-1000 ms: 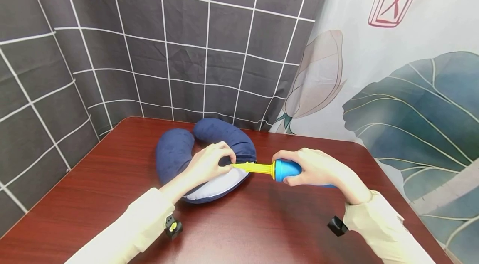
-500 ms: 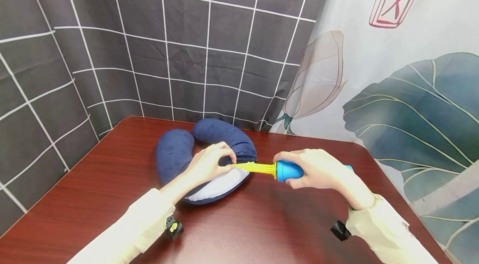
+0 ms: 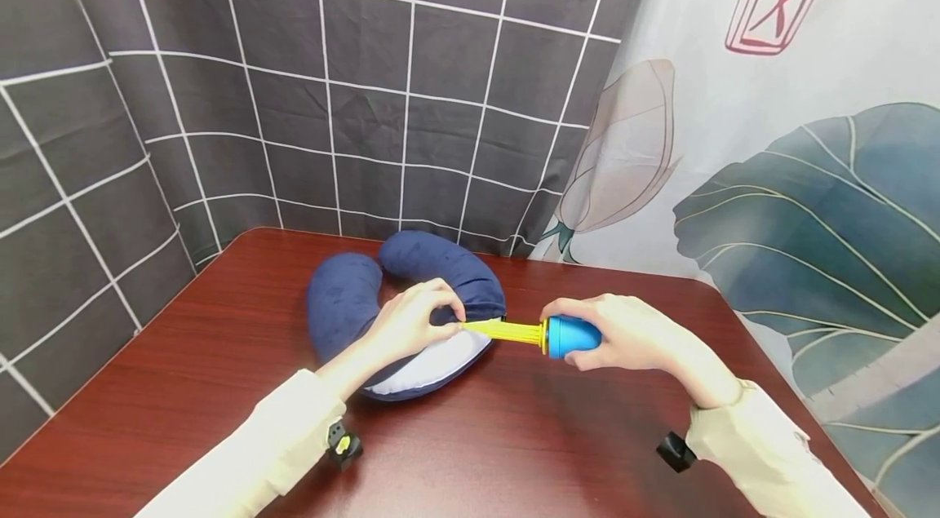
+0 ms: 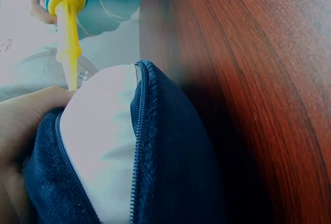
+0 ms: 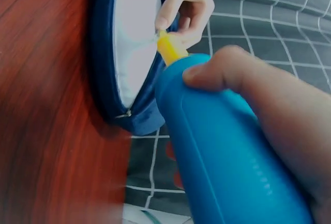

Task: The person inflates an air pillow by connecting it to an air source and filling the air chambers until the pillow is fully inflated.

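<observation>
A U-shaped neck pillow (image 3: 341, 298) in navy plush lies on the table. Its zip is open and the white inner bladder (image 4: 103, 131) bulges through. With thumb and finger my left hand (image 3: 414, 318) pinches the pillow's valve, which the fingers mostly hide. Right there the yellow nozzle (image 3: 507, 330) of a blue hand air pump (image 5: 222, 151) meets the bladder. Around the pump's blue body curls my right hand (image 3: 624, 330), thumb on top near the nozzle end. The pump is held roughly level above the table, and its rear end is hidden behind hand and wrist.
The dark red wooden table (image 3: 470, 461) carries the pillow near its back edge. Behind it hangs a grey cloth (image 3: 367, 135) with white grid lines. A flower-patterned white cloth (image 3: 734, 175) hangs at the right. The zip's pull (image 5: 126, 114) sits at one end of the opening.
My right hand and the pump have shifted slightly to the right. The blue piece seen behind the right wrist is now hidden. My left hand and the pillow look nearly still.
</observation>
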### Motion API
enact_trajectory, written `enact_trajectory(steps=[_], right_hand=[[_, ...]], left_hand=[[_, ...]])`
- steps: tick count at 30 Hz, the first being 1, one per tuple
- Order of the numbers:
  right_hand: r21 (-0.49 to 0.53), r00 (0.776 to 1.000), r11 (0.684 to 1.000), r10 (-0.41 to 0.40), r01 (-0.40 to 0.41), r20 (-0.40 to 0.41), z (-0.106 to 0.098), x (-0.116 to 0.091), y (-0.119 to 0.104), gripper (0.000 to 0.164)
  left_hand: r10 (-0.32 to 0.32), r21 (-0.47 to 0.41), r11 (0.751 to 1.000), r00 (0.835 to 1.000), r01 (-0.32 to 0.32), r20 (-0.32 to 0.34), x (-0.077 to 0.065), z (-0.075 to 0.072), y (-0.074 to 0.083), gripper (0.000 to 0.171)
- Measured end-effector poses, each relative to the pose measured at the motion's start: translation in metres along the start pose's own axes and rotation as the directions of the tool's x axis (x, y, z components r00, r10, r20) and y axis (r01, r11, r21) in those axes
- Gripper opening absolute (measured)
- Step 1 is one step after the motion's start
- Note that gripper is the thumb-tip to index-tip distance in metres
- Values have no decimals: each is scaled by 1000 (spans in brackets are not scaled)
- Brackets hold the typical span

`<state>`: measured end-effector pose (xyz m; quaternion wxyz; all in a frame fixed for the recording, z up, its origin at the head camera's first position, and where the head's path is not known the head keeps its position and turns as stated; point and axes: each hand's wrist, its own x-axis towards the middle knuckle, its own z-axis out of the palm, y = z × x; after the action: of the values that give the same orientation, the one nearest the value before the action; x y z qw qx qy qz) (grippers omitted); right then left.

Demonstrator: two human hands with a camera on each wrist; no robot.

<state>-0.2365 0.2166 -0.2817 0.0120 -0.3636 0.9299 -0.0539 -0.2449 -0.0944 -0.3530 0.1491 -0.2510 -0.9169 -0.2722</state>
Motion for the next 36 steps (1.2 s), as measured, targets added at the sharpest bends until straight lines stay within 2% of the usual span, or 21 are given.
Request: enact_trajectory(steps=[6, 9, 11, 16, 19, 27, 36], right_hand=[[249, 986, 968, -33, -9, 164, 4, 2, 13, 42], [308, 975, 951, -38, -32, 220, 7, 1, 21, 40], [324, 973, 945, -36, -41, 229, 10, -2, 26, 39], [348, 985, 937, -32, -28, 167, 19, -14, 37, 39], [360, 993, 932, -10, -34, 120, 22, -19, 42, 41], [335, 999, 941, 39, -48, 34, 19, -28, 53, 48], [317, 995, 944, 98, -88, -19, 23, -30, 63, 49]], left_hand=[[11, 22, 1000, 1000, -11, -6, -1, 1, 2, 12], [12, 15, 1000, 1000, -12, -20, -1, 2, 0, 12], [12, -9, 1000, 1000, -12, -20, 0, 2, -2, 12], [-2, -107, 994, 1000, 2, 3, 2, -1, -6, 11], [2, -136, 991, 1000, 2, 31, 2, -4, -7, 10], [103, -117, 989, 987, -88, 120, 4, -17, -16, 19], [123, -117, 987, 988, -111, 97, -1, -18, -20, 20]])
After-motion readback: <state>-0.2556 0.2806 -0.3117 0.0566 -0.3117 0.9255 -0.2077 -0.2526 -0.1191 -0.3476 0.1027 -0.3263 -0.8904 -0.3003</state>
